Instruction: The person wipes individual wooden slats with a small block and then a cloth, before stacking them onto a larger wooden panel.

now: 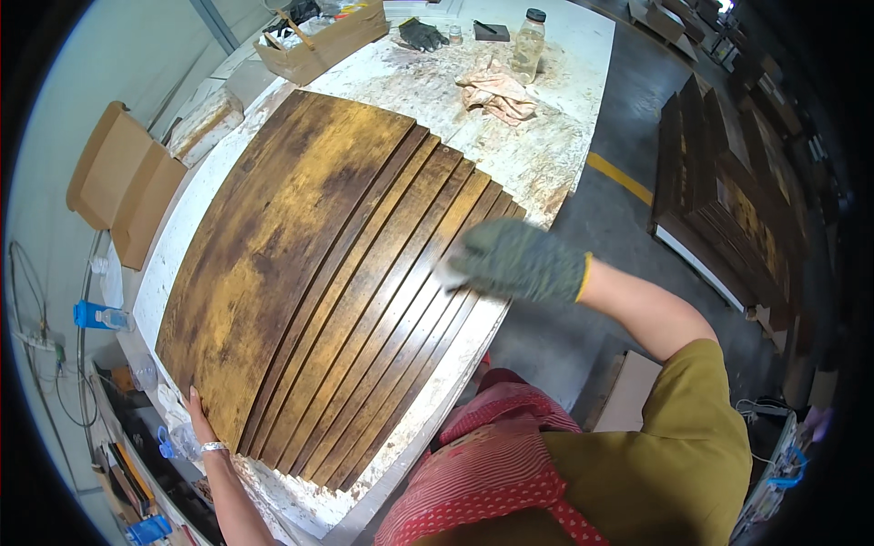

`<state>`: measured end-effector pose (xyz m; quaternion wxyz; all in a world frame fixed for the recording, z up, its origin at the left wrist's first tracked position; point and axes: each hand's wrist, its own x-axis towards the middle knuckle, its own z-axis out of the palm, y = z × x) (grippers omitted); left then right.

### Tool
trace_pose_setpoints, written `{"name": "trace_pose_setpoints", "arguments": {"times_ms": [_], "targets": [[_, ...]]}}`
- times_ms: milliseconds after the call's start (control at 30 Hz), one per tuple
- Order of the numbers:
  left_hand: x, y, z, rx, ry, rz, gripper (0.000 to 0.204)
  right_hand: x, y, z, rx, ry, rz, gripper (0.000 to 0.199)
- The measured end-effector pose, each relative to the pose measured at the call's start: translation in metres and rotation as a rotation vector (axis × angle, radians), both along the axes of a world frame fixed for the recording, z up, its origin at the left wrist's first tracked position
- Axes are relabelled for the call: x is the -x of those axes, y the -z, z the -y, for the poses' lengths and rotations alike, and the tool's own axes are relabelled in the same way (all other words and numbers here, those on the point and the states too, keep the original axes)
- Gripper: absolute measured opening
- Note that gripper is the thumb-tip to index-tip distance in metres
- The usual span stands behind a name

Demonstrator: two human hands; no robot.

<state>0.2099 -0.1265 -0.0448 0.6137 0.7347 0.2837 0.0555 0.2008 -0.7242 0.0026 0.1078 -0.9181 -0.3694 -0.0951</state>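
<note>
A fanned stack of dark brown and amber wood-look panels (282, 237) lies on the white, stained worktable (569, 109), each panel stepped a little to the right of the one above. My right hand (519, 259), in a grey-green knit glove with a yellow cuff, is over the exposed strips at the right side. It is blurred by motion and closed on a small white cloth (448, 276), which presses on the panels. At the near left corner of the top panel, my bare left hand (200, 420) rests against the edge. One finger stretches up along it; the others are partly hidden.
On the table's far part lie a crumpled pinkish cloth (496, 94), a lidded jar (528, 45), a dark glove (422, 35) and an open cardboard box (328, 41). Another cardboard box (123, 182) stands left. Stacked dark panels (719, 196) stand across the floor at right.
</note>
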Motion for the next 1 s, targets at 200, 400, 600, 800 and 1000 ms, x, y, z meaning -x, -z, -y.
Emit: {"name": "trace_pose_setpoints", "arguments": {"times_ms": [200,400,600,800,1000], "targets": [[-0.007,0.011,-0.012,0.051,0.045,0.010,0.074,-0.025,0.036,0.016,-0.092,-0.109,-0.007,0.027],[-0.005,0.015,-0.018,0.027,0.067,0.029,0.073,-0.062,0.023,0.147,0.214,0.342,-0.044,0.026],[0.001,0.011,-0.018,0.060,0.053,-0.013,0.072,-0.038,0.005,0.074,-0.062,0.232,-0.190,0.027],[0.006,-0.004,-0.015,0.401,0.147,-0.081,0.063,-0.032,0.032,0.147,0.096,0.362,0.242,0.035],[-0.012,0.007,0.008,0.090,0.151,0.069,0.073,0.024,-0.005,0.028,-0.228,0.442,-0.179,0.037]]}}
